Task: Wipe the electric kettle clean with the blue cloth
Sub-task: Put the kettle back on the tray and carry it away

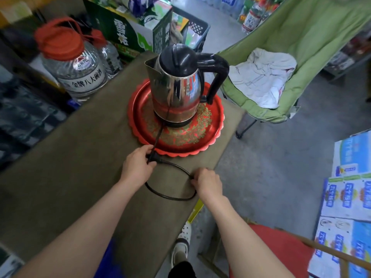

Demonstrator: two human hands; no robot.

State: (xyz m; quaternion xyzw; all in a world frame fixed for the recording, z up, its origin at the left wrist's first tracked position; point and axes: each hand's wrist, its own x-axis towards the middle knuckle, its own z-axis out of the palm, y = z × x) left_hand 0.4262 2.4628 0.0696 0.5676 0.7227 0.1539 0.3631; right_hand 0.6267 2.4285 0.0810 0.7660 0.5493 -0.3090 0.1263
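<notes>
I see 1 electric kettle (176, 85) standing upright on its black base in the middle of 1 red patterned tray (212, 135), which sits at the far end of a table (70, 167) with a brown cover. The kettle's body is polished steel, so I judge it rigid, slick under a bare palm and prone to smearing; whether there is water inside I cannot tell, so its weight is a guess. The black handle (217, 77) on the right side is the safe place to take hold, with the lid knob as a second steadying point.

1 black power cord (172, 197) runs from the base over the tray rim and loops on the table. My left hand (137, 167) has thumb and fingers closed around the plug end just beside the tray. My right hand (207, 183) is curled shut, pinching the cord at the loop's right side.

I cannot pick out the blue cloth for certain; a blue patch shows low by my left arm.

Further out: 2 red-capped jugs, the nearer 1 (74, 65) left of the kettle, and 1 green chair (301, 47) holding 1 white cloth (261, 77).
</notes>
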